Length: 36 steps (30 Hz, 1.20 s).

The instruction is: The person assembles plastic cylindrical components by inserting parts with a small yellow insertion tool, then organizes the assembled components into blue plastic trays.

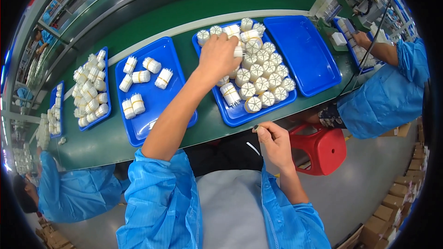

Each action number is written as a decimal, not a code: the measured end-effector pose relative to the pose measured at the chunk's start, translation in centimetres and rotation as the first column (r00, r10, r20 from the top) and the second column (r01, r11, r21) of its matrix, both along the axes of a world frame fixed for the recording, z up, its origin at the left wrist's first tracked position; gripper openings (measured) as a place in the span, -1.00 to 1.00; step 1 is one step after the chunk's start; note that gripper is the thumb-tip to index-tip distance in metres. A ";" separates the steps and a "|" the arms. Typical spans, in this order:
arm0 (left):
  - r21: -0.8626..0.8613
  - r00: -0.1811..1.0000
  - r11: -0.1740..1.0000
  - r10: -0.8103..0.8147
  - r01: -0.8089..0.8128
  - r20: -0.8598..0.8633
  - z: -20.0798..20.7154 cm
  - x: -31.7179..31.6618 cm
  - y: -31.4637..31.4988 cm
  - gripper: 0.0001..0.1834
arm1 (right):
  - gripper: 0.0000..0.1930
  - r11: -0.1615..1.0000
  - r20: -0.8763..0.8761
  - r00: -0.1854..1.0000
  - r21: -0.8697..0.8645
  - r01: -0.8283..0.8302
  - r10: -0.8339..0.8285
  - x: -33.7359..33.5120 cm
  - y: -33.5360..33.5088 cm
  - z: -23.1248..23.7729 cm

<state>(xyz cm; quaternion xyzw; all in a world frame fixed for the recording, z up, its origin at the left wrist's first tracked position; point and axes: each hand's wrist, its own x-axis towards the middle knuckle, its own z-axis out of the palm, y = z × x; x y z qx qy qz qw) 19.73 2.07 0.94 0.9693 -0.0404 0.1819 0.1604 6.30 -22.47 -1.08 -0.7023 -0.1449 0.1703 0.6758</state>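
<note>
Where the left hand (217, 56), its grip hidden, hangs inside the left edge of the blue tray (236, 119), upright white bundles (256, 71) stand rightward; the right hand (276, 146) pinches a dark piece (256, 128) off the near edge.

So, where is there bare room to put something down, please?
The largest free patch is the empty tray, bordered on its left by the packed tray. The green surface beyond both is also bare. The sparser tray has some room between its bundles and the left forearm. Crowded: the packed tray, where the left hand is among white cylinders.
</note>
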 end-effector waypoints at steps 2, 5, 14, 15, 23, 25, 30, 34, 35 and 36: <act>-0.021 1.000 1.000 0.009 -0.009 -0.006 0.4 -0.2 0.7 -0.59 | -0.80 1.000 -0.004 1.000 0.014 0.006 -0.006 0.1 -0.3 -0.2; -0.223 0.993 0.975 0.041 -0.017 0.106 0.9 -1.3 1.2 -0.59 | -0.81 0.998 -0.025 1.000 0.058 0.012 -0.011 0.5 -0.1 -0.5; -0.952 0.959 -0.298 -0.284 -0.064 0.024 2.5 -11.8 -2.6 -0.62 | -0.58 0.969 -0.020 0.997 0.235 0.077 -0.075 2.1 4.0 2.6; -0.950 0.964 -0.302 -0.268 -0.081 0.003 2.1 -12.8 -3.1 -0.59 | -0.55 0.966 0.021 0.997 0.248 0.067 -0.074 2.2 4.6 2.6; -0.879 0.928 -0.455 -0.370 -0.144 0.040 0.2 -16.5 -3.4 -0.56 | -0.57 0.914 -0.002 1.000 0.404 0.022 -0.024 1.5 5.6 1.3; -0.919 0.921 -0.377 -0.386 -0.111 0.047 0.6 -16.7 -3.3 -0.53 | -0.59 0.917 -0.021 1.000 0.399 0.009 -0.001 1.4 5.5 1.6; -0.970 0.903 -0.236 -0.426 -0.062 0.046 0.4 -17.1 -3.0 -0.45 | -0.63 0.935 -0.031 0.998 0.352 -0.047 0.061 1.4 5.0 2.3; -0.968 0.897 -0.236 -0.441 -0.083 0.031 -0.2 -17.4 -2.9 -0.40 | -0.66 0.963 0.023 0.999 0.266 -0.042 0.037 1.3 4.7 2.8; -0.961 0.888 -0.260 -0.458 -0.094 0.037 -0.3 -17.4 -2.9 -0.38 | -0.68 0.973 0.063 0.998 0.227 -0.044 0.031 1.3 4.7 3.0; -0.961 0.889 -0.259 -0.457 -0.095 0.035 -0.4 -17.5 -2.9 -0.38 | -0.68 0.972 0.062 0.998 0.228 -0.046 0.032 1.3 4.7 3.3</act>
